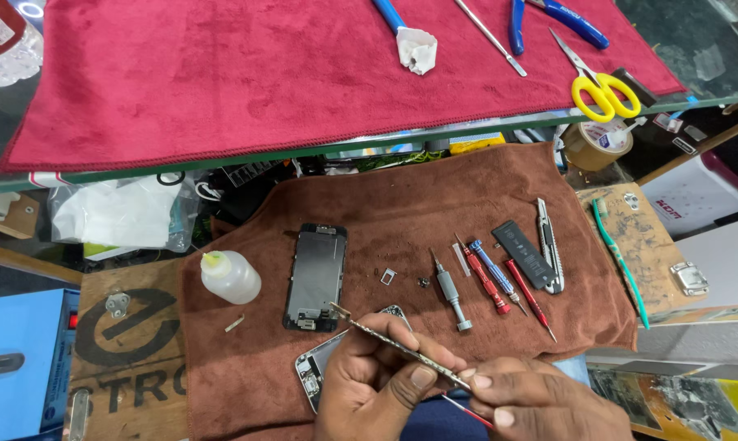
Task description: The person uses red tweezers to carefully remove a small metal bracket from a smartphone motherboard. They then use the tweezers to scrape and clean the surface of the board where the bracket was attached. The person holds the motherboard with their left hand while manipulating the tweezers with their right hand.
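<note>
We pinch thin tweezers (402,347) between left hand (377,384) and right hand (532,404), both closed on them, over the open phone (324,367); a slip could scratch its insides.

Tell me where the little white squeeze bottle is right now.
In the head view, the white squeeze bottle lies on the left part of the brown cloth, just left of the detached phone screen and above the left hand.
</note>
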